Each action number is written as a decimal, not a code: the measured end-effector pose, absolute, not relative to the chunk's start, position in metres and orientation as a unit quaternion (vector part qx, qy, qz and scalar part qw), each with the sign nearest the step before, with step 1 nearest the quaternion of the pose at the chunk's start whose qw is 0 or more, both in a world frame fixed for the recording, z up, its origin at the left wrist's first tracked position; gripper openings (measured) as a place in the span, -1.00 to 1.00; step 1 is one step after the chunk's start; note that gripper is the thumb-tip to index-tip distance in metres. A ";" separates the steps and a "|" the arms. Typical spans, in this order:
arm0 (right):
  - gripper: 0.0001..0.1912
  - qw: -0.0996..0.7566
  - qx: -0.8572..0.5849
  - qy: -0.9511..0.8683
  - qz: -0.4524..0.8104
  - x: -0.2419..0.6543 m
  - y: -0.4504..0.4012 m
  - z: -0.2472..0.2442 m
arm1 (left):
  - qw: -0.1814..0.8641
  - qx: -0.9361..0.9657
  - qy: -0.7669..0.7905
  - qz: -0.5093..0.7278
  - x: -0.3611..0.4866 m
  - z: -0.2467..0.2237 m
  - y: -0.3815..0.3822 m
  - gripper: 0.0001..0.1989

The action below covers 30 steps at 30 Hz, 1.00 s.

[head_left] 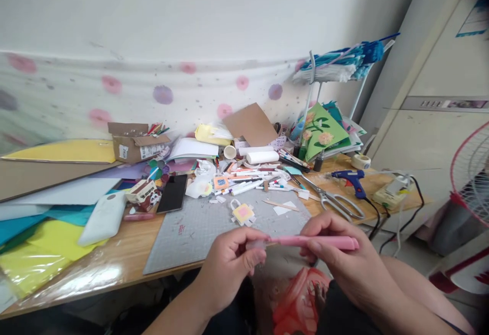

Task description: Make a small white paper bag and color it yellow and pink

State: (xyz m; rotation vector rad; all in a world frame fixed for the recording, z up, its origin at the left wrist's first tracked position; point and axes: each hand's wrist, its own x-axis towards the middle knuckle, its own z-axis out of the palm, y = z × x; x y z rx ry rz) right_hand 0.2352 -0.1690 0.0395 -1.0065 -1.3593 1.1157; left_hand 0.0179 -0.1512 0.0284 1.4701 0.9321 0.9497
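Just in front of the table's near edge, my right hand (344, 248) grips a pink marker pen (317, 241), held almost level with its tip to the left. My left hand (237, 253) pinches a small translucent cap (256, 245) right at the pen's tip end. Whether the cap touches the tip I cannot tell. Beyond my hands, a padlock-shaped paper cutout (242, 212) in yellow and pink lies on the grey cutting mat (183, 238). Several loose markers (248, 184) are heaped behind it.
A black phone (172, 193) and a white rounded device (103, 217) lie to the left, by coloured sheets (38, 248). Scissors (336, 205), a blue glue gun (351, 179) and a power strip (393, 189) with cords are on the right. A fan (473, 166) stands beyond them.
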 end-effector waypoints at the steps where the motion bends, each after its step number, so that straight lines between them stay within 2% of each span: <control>1: -0.76 0.520 -0.427 -0.574 0.468 0.234 -0.168 0.039 | 0.547 0.628 0.391 0.391 0.017 0.027 -0.152 -0.63; 9: -0.72 0.470 -0.407 -0.603 0.500 0.225 -0.157 0.035 | 0.527 0.642 0.401 0.386 0.007 0.018 -0.154 -0.49; 14: -0.77 0.419 -0.387 -0.657 0.492 0.221 -0.144 0.029 | 0.514 0.657 0.403 0.377 0.004 0.012 -0.150 -0.42; 18: -0.80 0.380 -0.348 -0.680 0.522 0.215 -0.127 0.021 | 0.434 0.713 0.390 0.389 0.004 0.010 -0.142 -0.48; 23: -0.71 0.377 -0.315 -0.642 0.589 0.217 -0.107 0.013 | 0.347 0.751 0.401 0.393 0.009 0.003 -0.129 -0.52; 25: -0.72 0.366 -0.315 -0.696 0.532 0.226 -0.099 0.014 | 0.330 0.762 0.394 0.395 0.011 -0.002 -0.123 -0.50; 30: -0.84 0.278 -0.261 -0.882 0.276 0.247 -0.084 0.019 | 0.255 0.798 0.310 0.448 0.023 -0.016 -0.107 -0.56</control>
